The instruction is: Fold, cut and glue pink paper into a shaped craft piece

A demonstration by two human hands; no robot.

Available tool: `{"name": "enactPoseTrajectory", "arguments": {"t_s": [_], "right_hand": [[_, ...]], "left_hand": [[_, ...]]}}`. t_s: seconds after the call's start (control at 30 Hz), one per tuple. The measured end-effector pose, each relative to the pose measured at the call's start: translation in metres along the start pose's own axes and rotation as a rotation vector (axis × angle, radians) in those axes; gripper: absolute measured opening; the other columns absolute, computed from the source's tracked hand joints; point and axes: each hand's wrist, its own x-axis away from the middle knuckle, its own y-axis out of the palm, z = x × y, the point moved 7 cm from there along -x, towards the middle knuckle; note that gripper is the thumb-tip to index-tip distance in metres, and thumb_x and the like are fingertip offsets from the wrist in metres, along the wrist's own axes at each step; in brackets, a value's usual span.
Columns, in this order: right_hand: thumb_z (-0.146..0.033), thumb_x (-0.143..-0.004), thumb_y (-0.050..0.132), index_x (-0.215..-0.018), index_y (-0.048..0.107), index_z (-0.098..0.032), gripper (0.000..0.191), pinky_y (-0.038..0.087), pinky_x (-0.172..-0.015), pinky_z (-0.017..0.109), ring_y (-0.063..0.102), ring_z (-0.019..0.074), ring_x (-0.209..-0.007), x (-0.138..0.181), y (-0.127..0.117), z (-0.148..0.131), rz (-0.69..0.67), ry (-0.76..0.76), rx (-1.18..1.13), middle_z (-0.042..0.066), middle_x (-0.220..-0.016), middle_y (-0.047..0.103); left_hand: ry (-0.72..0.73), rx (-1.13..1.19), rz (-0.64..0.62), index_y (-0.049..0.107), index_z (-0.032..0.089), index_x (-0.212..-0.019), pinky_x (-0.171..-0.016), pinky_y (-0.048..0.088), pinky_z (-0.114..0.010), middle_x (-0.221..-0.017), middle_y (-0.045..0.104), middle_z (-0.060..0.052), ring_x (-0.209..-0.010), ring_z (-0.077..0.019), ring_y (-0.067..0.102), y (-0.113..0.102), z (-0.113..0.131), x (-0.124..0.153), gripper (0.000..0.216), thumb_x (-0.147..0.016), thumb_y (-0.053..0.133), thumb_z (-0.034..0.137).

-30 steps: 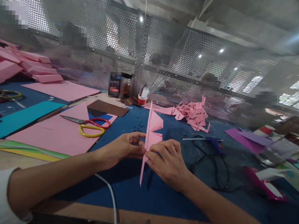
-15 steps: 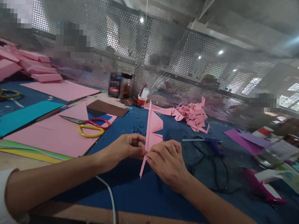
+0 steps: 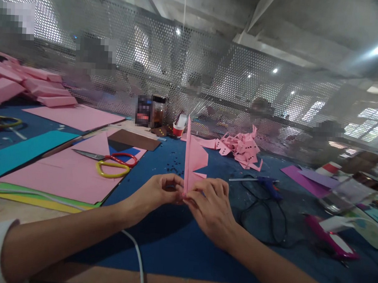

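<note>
A folded pink paper piece (image 3: 193,158) with a jagged right edge stands upright above the blue table mat (image 3: 178,249). My left hand (image 3: 157,194) pinches its lower end from the left. My right hand (image 3: 211,209) pinches the same end from the right, fingers pressed together on the paper. Both hands hover just above the mat, near its middle. The paper's lowest tip is hidden between my fingers.
Red-and-yellow scissors (image 3: 114,164) lie on a large pink sheet (image 3: 62,173) to the left. A heap of pink cut pieces (image 3: 241,147) sits behind. A blue glue gun (image 3: 267,184) with black cord lies right. Cups and a jar (image 3: 159,112) stand by the mesh screen.
The paper's long lower tail that hung below my hands is now gone from view, and the piece stands more upright. Both hands stayed at about the same spot.
</note>
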Motion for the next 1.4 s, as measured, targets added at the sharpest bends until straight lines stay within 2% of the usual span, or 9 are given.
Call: {"name": "enactPoseTrajectory", "arguments": {"t_s": [0.2, 0.33, 0.47, 0.63, 0.77, 0.93, 1.1, 1.27, 1.4], "right_hand": [[-0.023, -0.097, 0.060, -0.099, 0.065, -0.021, 0.005, 0.035, -0.094, 0.043, 0.052, 0.0221, -0.104, 0.001, 0.002, 0.006, 0.007, 0.064, -0.022, 0.005, -0.103, 0.067], [-0.018, -0.095, 0.061, -0.096, 0.065, -0.020, 0.005, 0.034, -0.095, 0.043, 0.052, 0.0224, -0.104, 0.001, 0.005, 0.004, -0.010, 0.057, 0.009, 0.005, -0.102, 0.067], [-0.024, -0.095, 0.063, -0.095, 0.066, -0.021, 0.005, 0.034, -0.095, 0.043, 0.052, 0.0224, -0.102, 0.000, 0.006, 0.003, -0.004, 0.043, 0.056, 0.005, -0.100, 0.067], [-0.035, -0.096, 0.063, -0.094, 0.066, -0.021, 0.015, 0.034, -0.092, 0.044, 0.051, 0.0242, -0.102, -0.001, 0.000, 0.001, 0.019, 0.013, 0.087, 0.007, -0.101, 0.067], [-0.037, -0.095, 0.065, -0.097, 0.065, -0.022, 0.015, 0.035, -0.093, 0.043, 0.052, 0.0250, -0.104, 0.001, -0.006, 0.003, 0.086, 0.054, 0.055, 0.007, -0.103, 0.065], [-0.037, -0.094, 0.067, -0.090, 0.061, -0.021, 0.018, 0.037, -0.086, 0.039, 0.056, 0.0212, -0.092, 0.004, -0.007, 0.014, 0.123, 0.163, -0.070, 0.004, -0.093, 0.065], [-0.035, -0.090, 0.071, -0.080, 0.062, -0.020, 0.020, 0.040, -0.076, 0.033, 0.060, 0.0180, -0.080, 0.006, 0.009, 0.030, 0.025, 0.351, -0.271, 0.001, -0.081, 0.066], [-0.036, -0.088, 0.073, -0.096, 0.074, -0.022, 0.016, 0.045, -0.080, 0.032, 0.065, 0.0207, -0.087, 0.004, 0.024, 0.029, -0.079, 0.447, -0.461, 0.004, -0.096, 0.074], [-0.035, -0.090, 0.071, -0.099, 0.078, -0.022, 0.017, 0.046, -0.084, 0.030, 0.067, 0.0206, -0.091, 0.002, 0.028, 0.029, -0.114, 0.518, -0.583, 0.003, -0.100, 0.077]], "left_hand": [[0.015, -0.033, -0.017, 0.071, 0.018, -0.093, -0.084, 0.051, -0.026, -0.090, 0.073, -0.002, -0.085, -0.0159, 0.067, 0.004, 0.004, 0.002, 0.029, -0.068, 0.086, 0.024], [0.031, -0.079, 0.033, 0.072, 0.016, -0.086, -0.077, 0.051, -0.027, -0.081, 0.071, -0.001, -0.077, -0.0160, 0.065, 0.004, 0.008, 0.002, 0.028, -0.066, 0.088, 0.029], [0.042, -0.117, 0.072, 0.072, 0.015, -0.083, -0.073, 0.050, -0.028, -0.075, 0.069, -0.001, -0.071, -0.0164, 0.063, 0.004, 0.009, 0.001, 0.030, -0.064, 0.087, 0.034], [0.026, -0.109, 0.105, 0.070, 0.015, -0.077, -0.065, 0.048, -0.025, -0.067, 0.065, 0.001, -0.063, -0.0132, 0.058, 0.002, 0.011, 0.002, 0.032, -0.065, 0.086, 0.040], [0.011, -0.094, 0.118, 0.070, 0.015, -0.077, -0.068, 0.050, -0.026, -0.069, 0.065, 0.000, -0.064, -0.0126, 0.056, -0.001, 0.013, 0.003, 0.034, -0.066, 0.086, 0.043], [0.035, -0.104, 0.137, 0.069, 0.016, -0.081, -0.072, 0.049, -0.026, -0.076, 0.068, -0.003, -0.069, -0.0136, 0.057, -0.009, 0.016, 0.002, 0.030, -0.073, 0.082, 0.042], [0.084, -0.114, 0.127, 0.071, 0.016, -0.084, -0.071, 0.045, -0.023, -0.079, 0.067, -0.002, -0.073, -0.0127, 0.056, -0.011, 0.019, 0.002, 0.025, -0.079, 0.079, 0.039], [0.073, -0.093, 0.117, 0.073, 0.016, -0.084, -0.072, 0.044, -0.024, -0.078, 0.067, -0.002, -0.072, -0.0126, 0.054, -0.006, 0.017, 0.003, 0.022, -0.077, 0.080, 0.036], [0.068, -0.111, 0.094, 0.073, 0.016, -0.081, -0.073, 0.043, -0.023, -0.075, 0.065, 0.000, -0.072, -0.0123, 0.053, -0.001, 0.017, 0.004, 0.020, -0.077, 0.079, 0.035]]}}
